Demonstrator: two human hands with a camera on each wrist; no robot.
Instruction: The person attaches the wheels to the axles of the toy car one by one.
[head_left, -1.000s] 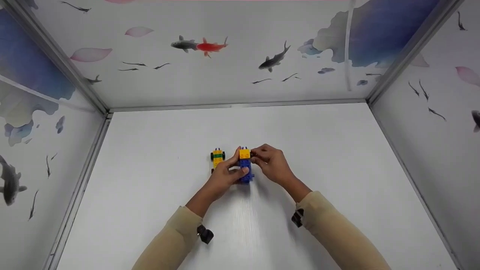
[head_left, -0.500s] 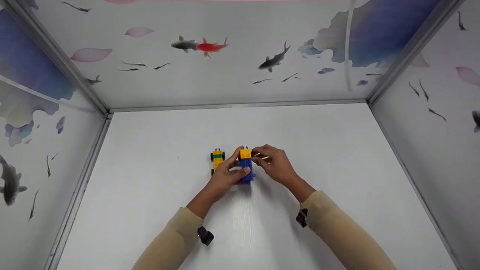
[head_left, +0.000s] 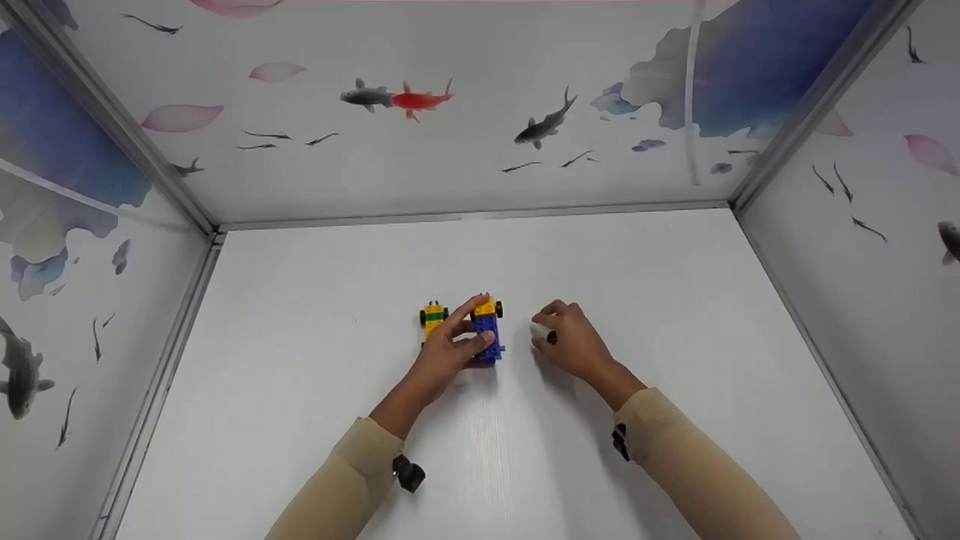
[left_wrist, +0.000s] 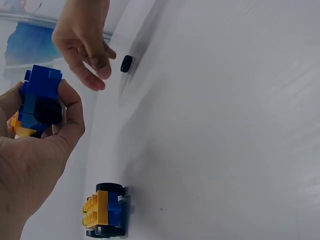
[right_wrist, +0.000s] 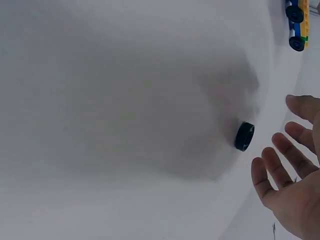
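My left hand (head_left: 442, 352) grips a toy block car (head_left: 487, 337) with a blue body and a yellow block at its far end. A black wheel (head_left: 499, 308) shows on that end's right side, and a bare blue axle stub sticks out nearer me. In the left wrist view, fingers and thumb hold the blue body (left_wrist: 44, 81) from both sides, above the table. My right hand (head_left: 577, 345) hovers over a loose black wheel (right_wrist: 244, 136) on the table. Its fingers are spread and loosely bent, apart from the wheel in the right wrist view.
A second block car (head_left: 433, 316), yellow with a green band and black wheels, stands on the white table (head_left: 315, 420) just left of my left hand, partly hidden by it. Printed panels (head_left: 465, 165) enclose the table at the back and both sides.
My right hand has left the held car's side and moved right to the loose wheel. A black wheel now shows on the car where those fingers were. The left hand has barely moved.
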